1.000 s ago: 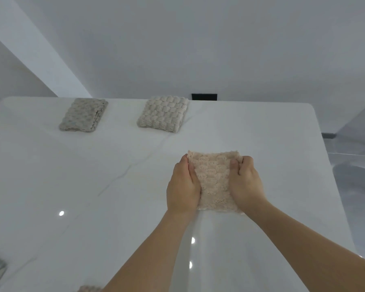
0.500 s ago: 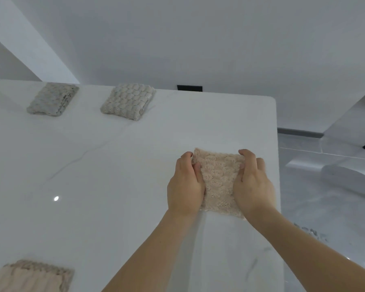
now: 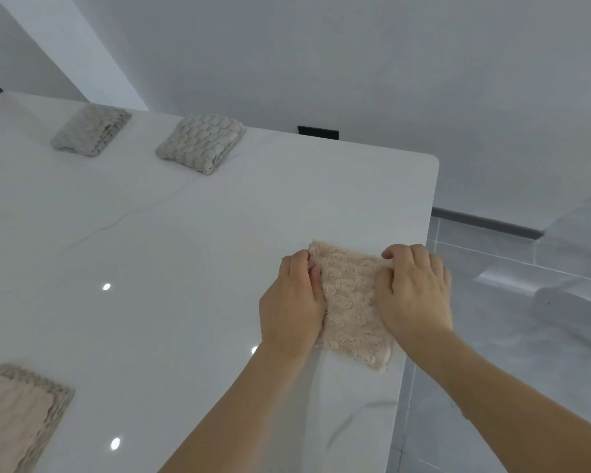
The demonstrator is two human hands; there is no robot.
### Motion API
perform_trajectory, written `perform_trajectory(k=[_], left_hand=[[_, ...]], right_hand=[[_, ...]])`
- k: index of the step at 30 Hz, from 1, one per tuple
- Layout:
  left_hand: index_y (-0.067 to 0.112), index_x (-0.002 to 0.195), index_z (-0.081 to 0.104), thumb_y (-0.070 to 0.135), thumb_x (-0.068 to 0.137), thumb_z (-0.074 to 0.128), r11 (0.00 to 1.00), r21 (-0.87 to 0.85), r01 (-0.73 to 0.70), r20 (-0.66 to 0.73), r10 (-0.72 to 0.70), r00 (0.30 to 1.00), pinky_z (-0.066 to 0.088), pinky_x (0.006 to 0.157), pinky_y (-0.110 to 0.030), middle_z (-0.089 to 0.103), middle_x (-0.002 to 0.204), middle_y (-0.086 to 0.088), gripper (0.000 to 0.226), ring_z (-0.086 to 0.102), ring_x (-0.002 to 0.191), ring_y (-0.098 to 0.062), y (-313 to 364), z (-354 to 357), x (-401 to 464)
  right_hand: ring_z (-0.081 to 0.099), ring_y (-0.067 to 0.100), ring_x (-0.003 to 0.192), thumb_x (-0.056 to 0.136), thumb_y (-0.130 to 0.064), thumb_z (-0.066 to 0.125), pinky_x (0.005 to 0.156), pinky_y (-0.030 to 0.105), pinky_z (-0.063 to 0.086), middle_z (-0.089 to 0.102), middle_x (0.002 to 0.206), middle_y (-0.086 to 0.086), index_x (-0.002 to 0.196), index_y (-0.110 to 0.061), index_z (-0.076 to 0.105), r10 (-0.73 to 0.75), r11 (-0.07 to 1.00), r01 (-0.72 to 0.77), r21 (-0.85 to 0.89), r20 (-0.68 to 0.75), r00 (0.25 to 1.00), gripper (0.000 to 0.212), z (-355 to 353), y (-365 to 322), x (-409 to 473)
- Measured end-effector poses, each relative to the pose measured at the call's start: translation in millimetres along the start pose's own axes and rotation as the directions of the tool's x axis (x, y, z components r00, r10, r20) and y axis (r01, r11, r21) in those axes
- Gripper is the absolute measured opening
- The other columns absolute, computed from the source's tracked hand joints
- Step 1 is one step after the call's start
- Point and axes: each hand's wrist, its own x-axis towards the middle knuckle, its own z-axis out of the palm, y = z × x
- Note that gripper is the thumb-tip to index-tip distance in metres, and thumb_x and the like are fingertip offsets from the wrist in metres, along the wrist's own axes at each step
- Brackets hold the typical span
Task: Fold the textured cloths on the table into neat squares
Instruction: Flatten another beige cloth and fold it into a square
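Observation:
A folded beige textured cloth (image 3: 350, 302) lies on the white table (image 3: 185, 268) close to its right edge. My left hand (image 3: 292, 303) grips the cloth's left side, thumb on top and fingers curled at the far left corner. My right hand (image 3: 415, 290) grips its right side, fingers curled over the far right corner. Two folded cloths sit at the far side: a grey one (image 3: 91, 130) and a cream one (image 3: 201, 142).
A pile of beige and grey cloths (image 3: 17, 414) lies at the table's near left, cut off by the frame. The table's right edge (image 3: 420, 285) runs just past my right hand, with tiled floor (image 3: 492, 336) beyond. A wall stands behind the table.
My view has swung right and both hands carried the cloth toward the table's right edge. The cloth now sits slightly turned. The cloth pile at the near left has come further into view.

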Motion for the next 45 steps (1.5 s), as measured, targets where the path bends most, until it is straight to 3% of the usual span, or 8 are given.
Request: perform_trajectory(k=[7, 19, 27, 30, 33, 35, 40, 45], left_hand=[[0.021, 0.111, 0.059, 0.033, 0.102, 0.042, 0.997, 0.015, 0.081, -0.076, -0.080, 0.994, 0.053, 0.060, -0.036, 0.063, 0.100, 0.010, 0.023, 0.062, 0.077, -0.013, 3.8, 9.2, -11.7], [0.020, 0.107, 0.060, 0.038, 0.097, 0.050, 0.988, 0.029, 0.150, -0.227, -0.140, 0.964, 0.050, 0.053, -0.035, 0.061, 0.095, 0.008, 0.022, 0.060, 0.074, -0.014, 2.5, 15.7, -13.5], [0.024, 0.101, 0.061, 0.038, 0.098, 0.045, 0.979, 0.103, 0.175, -0.172, -0.155, 0.973, 0.052, 0.061, -0.033, 0.062, 0.092, 0.011, 0.021, 0.060, 0.078, -0.012, 3.4, 7.6, -9.9], [0.017, 0.113, 0.062, 0.022, 0.098, 0.045, 0.945, 0.047, 0.322, -0.235, -0.303, 0.923, 0.051, 0.078, -0.037, 0.065, 0.106, 0.003, 0.023, 0.060, 0.096, -0.022, 2.9, -7.9, -11.4], [0.010, 0.131, 0.053, 0.018, 0.101, 0.040, 0.824, -0.274, 0.497, -0.406, -0.567, 0.717, 0.039, 0.099, -0.031, 0.056, 0.132, -0.005, 0.034, 0.049, 0.123, -0.023, 20.8, -12.7, -27.6], [0.011, 0.144, 0.041, 0.026, 0.103, 0.035, 0.706, -0.497, 0.504, -0.368, -0.698, 0.614, 0.027, 0.109, -0.025, 0.043, 0.147, -0.002, 0.043, 0.036, 0.138, -0.017, 43.6, -2.9, -43.3], [0.012, 0.155, 0.019, 0.041, 0.099, 0.022, 0.637, -0.597, 0.487, -0.346, -0.753, 0.560, 0.006, 0.123, -0.036, 0.018, 0.163, -0.001, 0.063, 0.008, 0.151, -0.014, 86.9, 40.2, -64.2], [0.012, 0.157, 0.011, 0.039, 0.101, 0.018, 0.676, -0.502, 0.540, -0.385, -0.734, 0.560, -0.005, 0.120, -0.028, 0.009, 0.165, 0.000, 0.063, -0.002, 0.152, -0.014, 92.9, 55.7, -56.7]], right_hand=[[0.050, 0.023, 0.083, 0.095, -0.036, 0.024, 0.081, 0.033, 0.032, 0.056, 0.088, -0.003, 0.099, -0.019, 0.062, -0.356, 0.934, 0.356, 0.016, 0.073, 0.932, 0.041, 8.7, 22.9, 18.9], [0.046, 0.022, 0.078, 0.095, -0.030, 0.027, 0.077, 0.032, 0.024, 0.055, 0.086, -0.003, 0.099, -0.018, 0.060, -0.396, 0.917, 0.397, 0.036, -0.029, 0.918, 0.036, 21.7, 30.0, 20.8], [0.051, 0.022, 0.086, 0.099, -0.029, 0.030, 0.082, 0.035, 0.034, 0.055, 0.096, -0.003, 0.109, -0.019, 0.057, -0.438, 0.899, 0.437, 0.037, 0.145, 0.887, 0.030, 11.2, 34.1, 27.6], [0.051, 0.018, 0.108, 0.101, -0.026, 0.039, 0.099, 0.037, 0.038, 0.052, 0.119, -0.001, 0.130, -0.017, 0.049, -0.515, 0.849, 0.444, 0.287, 0.258, 0.818, 0.031, -8.3, 42.0, 47.8], [0.038, 0.002, 0.128, 0.103, -0.029, 0.035, 0.110, 0.023, 0.029, 0.042, 0.140, -0.009, 0.142, -0.023, 0.039, -0.631, 0.752, 0.433, 0.498, 0.349, 0.693, 0.039, -28.2, 42.2, 70.7], [0.026, -0.016, 0.132, 0.104, -0.032, 0.032, 0.110, 0.009, 0.018, 0.034, 0.148, -0.019, 0.146, -0.031, 0.034, -0.648, 0.719, 0.316, 0.618, 0.433, 0.626, 0.042, -33.8, 37.3, 79.4], [0.015, -0.014, 0.139, 0.104, -0.037, 0.031, 0.119, 0.023, 0.011, 0.024, 0.154, -0.026, 0.152, -0.033, 0.025, -0.707, 0.683, 0.270, 0.679, 0.520, 0.479, 0.048, -22.0, 28.9, 86.9], [0.012, -0.009, 0.143, 0.101, -0.044, 0.029, 0.122, 0.032, 0.011, 0.018, 0.158, -0.020, 0.154, -0.030, 0.018, -0.768, 0.640, 0.398, 0.657, 0.544, 0.338, 0.056, -5.9, 23.4, 84.6]])
